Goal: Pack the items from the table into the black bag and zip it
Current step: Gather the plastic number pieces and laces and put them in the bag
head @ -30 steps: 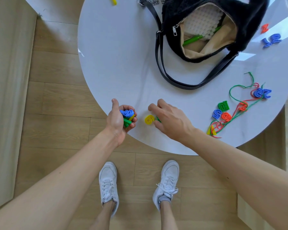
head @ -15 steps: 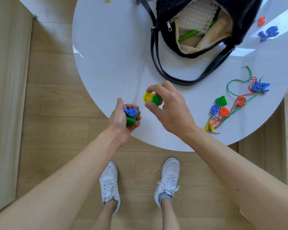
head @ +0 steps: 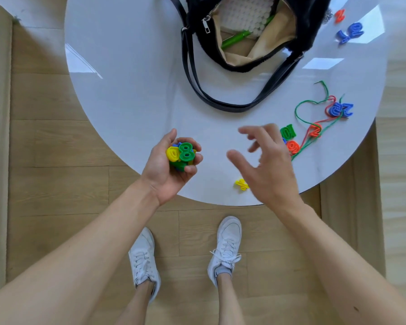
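My left hand (head: 168, 166) cups a small pile of plastic number pieces (head: 182, 154), a green 8 and a yellow piece on top, over the near table edge. My right hand (head: 265, 160) hovers empty with fingers spread, to the right of it. A yellow piece (head: 242, 184) lies on the table under its thumb side. The black furry bag (head: 249, 34) stands open at the back with a white studded board and a green pen inside. More coloured numbers on red and green laces (head: 314, 127) lie to the right.
The round white table (head: 127, 78) has its near edge just below my hands. The bag's black strap (head: 197, 85) loops toward me across the middle. Blue and orange pieces (head: 348, 31) sit at the far right. Wooden floor and my white shoes lie below.
My right hand lifted the yellow and green pieces off the table, dropped them into my left hand's pile, and now pulls away open toward the right.
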Available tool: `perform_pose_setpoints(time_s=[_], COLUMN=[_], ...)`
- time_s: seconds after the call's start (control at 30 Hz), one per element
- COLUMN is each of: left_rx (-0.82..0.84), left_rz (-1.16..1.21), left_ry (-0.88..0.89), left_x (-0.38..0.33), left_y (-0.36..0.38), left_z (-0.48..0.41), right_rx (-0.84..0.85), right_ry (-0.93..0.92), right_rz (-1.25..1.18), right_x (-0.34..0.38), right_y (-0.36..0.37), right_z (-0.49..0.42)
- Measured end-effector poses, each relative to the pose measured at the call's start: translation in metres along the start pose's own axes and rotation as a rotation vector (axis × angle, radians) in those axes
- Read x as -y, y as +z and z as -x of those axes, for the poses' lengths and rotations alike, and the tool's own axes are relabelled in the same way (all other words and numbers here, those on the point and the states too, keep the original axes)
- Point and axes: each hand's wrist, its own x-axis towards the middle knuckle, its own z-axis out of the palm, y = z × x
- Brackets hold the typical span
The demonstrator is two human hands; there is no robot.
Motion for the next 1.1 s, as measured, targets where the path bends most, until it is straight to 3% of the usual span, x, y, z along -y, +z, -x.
perform_pose_setpoints(time_s=[0.13,0.3,0.4,0.57,0.7,0.8,0.87,1.0,1.1], left_rx=[-0.014,-0.048,-0.073,-0.072,-0.004,0.055,0.069,0.068,0.084], left_rz=[-0.037,-0.071,-0.113,-0.180,-0.140,-0.102,-0.093,-0.084,-0.129], left_ry=[0.001,-0.007,-0.030,-0.071,-0.135,-0.170,-0.176,-0.154,-0.131], left_x=[0.000,0.009,0.017,0.039,0.059,0.065,0.066,0.065,0.065], left_y=[-0.004,-0.005,-0.006,0.007,0.031,0.045,0.052,0.060,0.060], left_z=[-0.001,-0.002,0.000,-0.002,-0.006,-0.008,-0.010,-0.016,-0.019], right_rx=[0.219,0.261,0.195,-0.090,-0.045,0.050,0.016,-0.205,-0.102], right_ry=[0.222,0.160,0.169,0.033,-0.136,-0.172,-0.176,0.051,0.383], right_rz=[0.301,0.382,0.311,-0.141,-0.145,-0.035,-0.073,-0.088,0.214], right_x=[-0.043,-0.054,-0.052,-0.017,0.007,0.003,-0.003,-0.034,-0.069], right_y=[-0.004,0.026,0.034,0.018,0.005,-0.002,-0.007,-0.022,-0.024], right_z=[0.030,0.060,0.057,0.039,0.026,0.022,0.023,0.019,0.014])
